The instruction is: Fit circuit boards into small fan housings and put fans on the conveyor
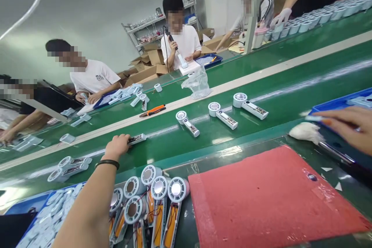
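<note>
My left hand point(117, 146) is closed around the near end of a small handheld fan point(137, 138) on the green belt. Its handle, with a circuit board showing, sticks out to the right; its round head is hidden under my fingers. At the right edge, my right hand point(350, 126) pinches a pale blue plastic piece point(314, 117), slightly blurred, beside a blue tray. Below that hand lie a white cloth wad point(306, 132) and a dark rod-like tool point(334, 152). Three more open-handled fans point(223, 115) lie spaced along the belt.
Several fans with orange batteries point(159, 205) stand grouped beside a red mat point(270, 197). Blue trays point(331, 104) flank the bench. Orange pliers point(153, 111) and a plastic bag point(199, 83) lie across the belt, where co-workers point(181, 40) sit. Rows of pale blue parts point(325, 16) stand far right.
</note>
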A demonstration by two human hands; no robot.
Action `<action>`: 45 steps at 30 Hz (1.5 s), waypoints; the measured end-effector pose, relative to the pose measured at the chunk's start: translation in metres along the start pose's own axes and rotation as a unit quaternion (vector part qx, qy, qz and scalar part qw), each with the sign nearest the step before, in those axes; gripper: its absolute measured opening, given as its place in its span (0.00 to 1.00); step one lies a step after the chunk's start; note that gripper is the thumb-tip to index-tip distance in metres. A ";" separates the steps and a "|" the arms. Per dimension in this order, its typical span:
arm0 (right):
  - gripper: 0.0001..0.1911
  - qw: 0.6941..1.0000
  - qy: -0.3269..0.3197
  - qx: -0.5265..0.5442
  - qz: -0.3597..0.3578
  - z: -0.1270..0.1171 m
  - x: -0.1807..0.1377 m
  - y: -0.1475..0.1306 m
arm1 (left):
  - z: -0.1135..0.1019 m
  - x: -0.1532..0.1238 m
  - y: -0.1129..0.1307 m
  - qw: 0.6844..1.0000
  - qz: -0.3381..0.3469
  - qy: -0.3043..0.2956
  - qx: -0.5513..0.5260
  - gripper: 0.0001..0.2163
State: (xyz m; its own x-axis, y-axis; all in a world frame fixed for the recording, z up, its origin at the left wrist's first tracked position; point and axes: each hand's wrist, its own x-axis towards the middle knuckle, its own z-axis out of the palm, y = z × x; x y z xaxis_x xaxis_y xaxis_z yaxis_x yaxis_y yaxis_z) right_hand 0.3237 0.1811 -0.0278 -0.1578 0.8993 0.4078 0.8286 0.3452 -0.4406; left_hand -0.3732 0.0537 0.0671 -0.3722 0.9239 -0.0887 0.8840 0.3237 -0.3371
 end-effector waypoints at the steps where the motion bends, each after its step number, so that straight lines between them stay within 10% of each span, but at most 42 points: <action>1: 0.26 0.999 -0.046 0.020 0.005 0.004 -0.015 -0.028 | -0.007 -0.004 0.008 1.000 0.008 0.004 0.000 0.09; 6: 0.17 0.965 -0.233 0.117 0.017 0.037 -0.080 -0.129 | -0.054 -0.054 0.081 0.992 0.105 0.066 -0.008 0.13; 11: 0.16 0.967 -0.241 0.055 -0.066 0.040 -0.095 -0.138 | -0.067 -0.139 0.201 0.941 0.294 0.159 -0.056 0.09; 16: 0.14 0.975 -0.213 0.048 -0.044 0.006 -0.092 -0.149 | -0.037 -0.185 0.276 0.905 0.386 0.114 -0.138 0.06; 27: 0.11 0.938 -0.277 0.072 -0.196 0.021 -0.103 -0.203 | -0.016 -0.184 0.279 0.801 0.403 0.140 -0.420 0.08; 36: 0.09 0.901 -0.304 0.302 -0.062 0.036 -0.104 -0.183 | -0.021 -0.191 0.285 0.814 0.374 0.132 -0.425 0.05; 45: 0.20 0.902 -0.342 0.188 -0.182 0.027 -0.124 -0.183 | -0.009 -0.228 0.288 0.857 0.377 0.146 -0.320 0.10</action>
State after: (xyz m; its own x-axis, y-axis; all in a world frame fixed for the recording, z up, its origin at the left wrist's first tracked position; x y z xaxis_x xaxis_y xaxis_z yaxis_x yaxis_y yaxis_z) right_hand 0.1772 0.0131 -0.0192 -0.7843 0.6185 0.0471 0.4348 0.6023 -0.6695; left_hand -0.0312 -0.0623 -0.0015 0.3780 0.9007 0.2140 0.8506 -0.4291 0.3039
